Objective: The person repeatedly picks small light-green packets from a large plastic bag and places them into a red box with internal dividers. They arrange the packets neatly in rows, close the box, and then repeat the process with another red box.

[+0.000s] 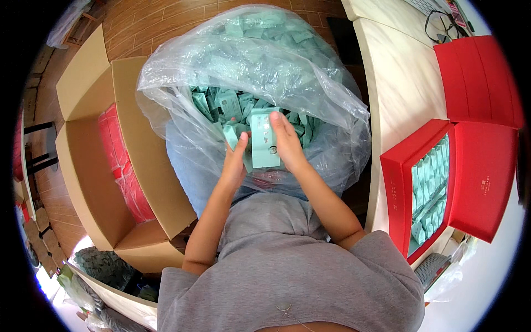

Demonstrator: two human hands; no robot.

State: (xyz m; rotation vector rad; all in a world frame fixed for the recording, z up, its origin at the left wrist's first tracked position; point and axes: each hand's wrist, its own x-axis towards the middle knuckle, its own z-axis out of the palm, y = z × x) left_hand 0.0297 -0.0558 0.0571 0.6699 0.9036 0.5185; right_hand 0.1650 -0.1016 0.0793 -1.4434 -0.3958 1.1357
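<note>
Over the mouth of a large clear plastic bag (182,72), both my hands are at work among many small mint-green packets (227,105). My right hand (289,145) grips a flat mint-green packet (264,146) by its right side, thumb on the printed face, held upright. Close to its left, my left hand (238,157) is closed on another mint-green packet (235,130), with the thumb against it. The fingers of the left hand are mostly hidden behind the packets, so how many it holds does not show.
To the left stands an open cardboard box (149,166) with a red wrapped item (124,166) inside. On the pale table (392,83) at right, an open red gift box (394,191) holds rows of mint-green packets. A grey basket (436,268) sits beyond it. Wooden flooring (160,22) shows behind.
</note>
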